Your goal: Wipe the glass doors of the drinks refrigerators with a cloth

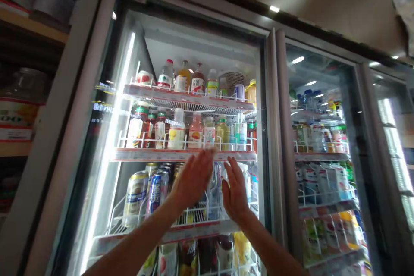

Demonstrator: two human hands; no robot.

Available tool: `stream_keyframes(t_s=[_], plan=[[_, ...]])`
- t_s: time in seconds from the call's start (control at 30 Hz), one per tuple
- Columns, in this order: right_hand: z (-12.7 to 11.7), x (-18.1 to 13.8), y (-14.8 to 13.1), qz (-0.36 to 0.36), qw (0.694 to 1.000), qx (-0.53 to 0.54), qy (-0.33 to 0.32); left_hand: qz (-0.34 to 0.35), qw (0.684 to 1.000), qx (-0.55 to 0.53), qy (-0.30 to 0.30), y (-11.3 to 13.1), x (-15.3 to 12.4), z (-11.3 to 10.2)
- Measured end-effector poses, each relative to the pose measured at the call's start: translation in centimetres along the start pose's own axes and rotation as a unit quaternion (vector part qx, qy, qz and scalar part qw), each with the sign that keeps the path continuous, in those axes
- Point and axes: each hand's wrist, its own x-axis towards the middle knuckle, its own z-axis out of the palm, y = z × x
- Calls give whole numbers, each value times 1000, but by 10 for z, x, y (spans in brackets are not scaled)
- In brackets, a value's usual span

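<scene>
My left hand [194, 177] is raised in front of a glass-fronted drinks cooler [273, 138], its fingers stretched upward and slightly blurred. Just right of it, my right hand [235, 192] is also up, with fingers extended and the palm turned toward the left one. A gap separates the two, and I see nothing held in either. Behind them are a shelf edge [155, 155], a pink juice bottle [196, 130], a blue drink can [158, 192] and a white-and-gold can [136, 198]. The hands hide part of the can shelf.
Bottles stand on the upper shelves, including a red-capped bottle [166, 75]. More packs fill the bottom shelf [207, 229]. A second cooler section [323, 155] stands to the right. At left, a wooden shelf [32, 23] holds jars and cans.
</scene>
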Motion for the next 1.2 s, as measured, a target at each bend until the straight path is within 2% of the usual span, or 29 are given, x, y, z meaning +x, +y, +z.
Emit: stream_keyframes(t_s=[0.07,0.1,0.17,0.23,0.27,0.3,0.33,0.43,0.47,0.5,0.53,0.57,0.63,0.67,0.7,0.73,0.77,0.83,0.9,0.97,1.07,1.13,1.2], plan=[[4,0,-8,-21,999,26,-12,126,991,-23,-45,2,-11,-1],[4,0,-11,-26,999,35,-15,131,990,-22,-49,-8,-12,-3],[4,0,-14,-25,999,44,-11,52,999,-6,13,-40,-5,-11],[4,0,-17,-17,999,43,-3,-90,993,25,77,-66,6,-16],[4,0,-18,-15,999,43,0,-145,985,37,86,-68,9,-16],[5,1,-20,-15,999,44,1,-152,985,39,78,-62,8,-13],[7,2,-23,-17,999,48,0,-126,990,33,57,-49,3,-10],[12,2,-28,-16,998,65,-5,78,996,-23,-20,-1,-25,-2],[13,2,-28,-14,998,67,-3,118,992,-35,-33,4,-33,-3],[14,1,-26,-11,998,67,1,128,990,-39,-35,1,-37,-5],[13,0,-23,-6,998,64,5,107,993,-35,-29,-10,-37,-9],[12,-2,-20,-1,998,59,9,54,998,-21,-17,-27,-33,-14],[10,-5,-13,11,999,53,6,-87,996,16,24,-61,-22,-23],[10,-7,-12,14,998,54,3,-147,988,34,39,-71,-17,-26],[10,-8,-13,16,998,56,-1,-179,982,46,43,-74,-14,-28],[11,-9,-17,15,998,62,-4,-179,982,51,35,-68,-15,-27],[12,-9,-22,8,997,72,-8,-147,988,47,17,-56,-18,-24],[15,-7,-38,-16,994,109,-17,-26,999,7,-24,-23,-32,-17],[20,-3,-56,-37,986,161,-28,39,998,-30,-40,4,-46,-11],[27,2,-72,-33,978,204,-28,-6,999,-36,-30,12,-55,-10],[49,7,-93,2,979,204,-4,-136,990,-24,-4,-5,-65,-15],[69,7,-104,2,989,146,-8,-151,988,-37,-6,-19,-76,-20],[84,5,-105,-20,997,68,-27,-130,990,-44,-17,-28,-89,-24]])
